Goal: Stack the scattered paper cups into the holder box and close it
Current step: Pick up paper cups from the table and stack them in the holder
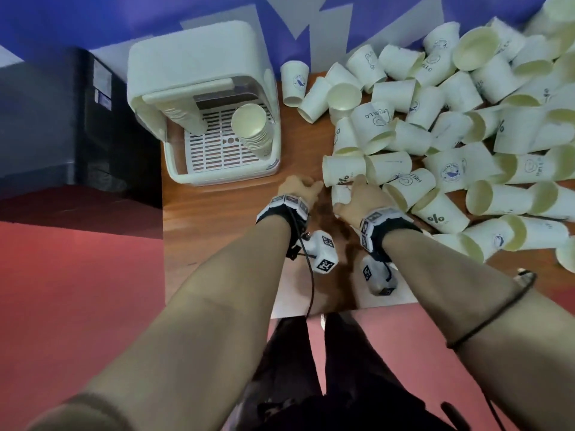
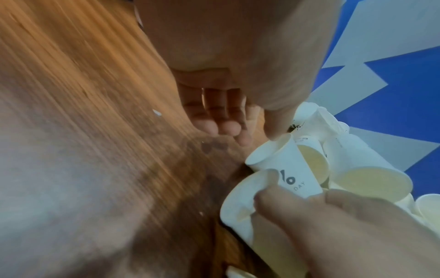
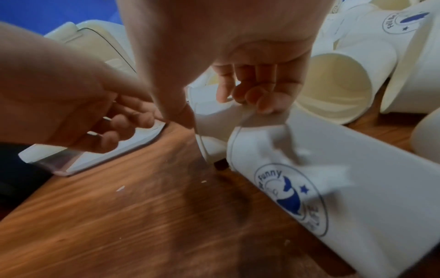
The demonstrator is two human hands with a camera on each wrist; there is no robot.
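The white holder box (image 1: 177, 169) stands open at the table's back left, its lid tipped up, with a stack of paper cups (image 1: 252, 129) inside. A heap of scattered cups (image 1: 451, 119) covers the right side. My right hand (image 1: 345, 194) (image 3: 209, 109) grips a dented white cup (image 1: 339, 194) (image 2: 238, 206) lying at the heap's near-left edge. A whale-print cup (image 3: 309, 178) lies right beside it. My left hand (image 1: 306, 185) (image 2: 238, 127) holds nothing; its fingers are loosely curled and its thumb tip touches a "%" cup (image 1: 342, 171) (image 2: 290, 178).
The wooden table (image 1: 217, 219) ends just left of the box and near my wrists at the front. A black case (image 1: 77, 119) sits off the table to the left, above a red floor. A blue and white wall runs behind the cups.
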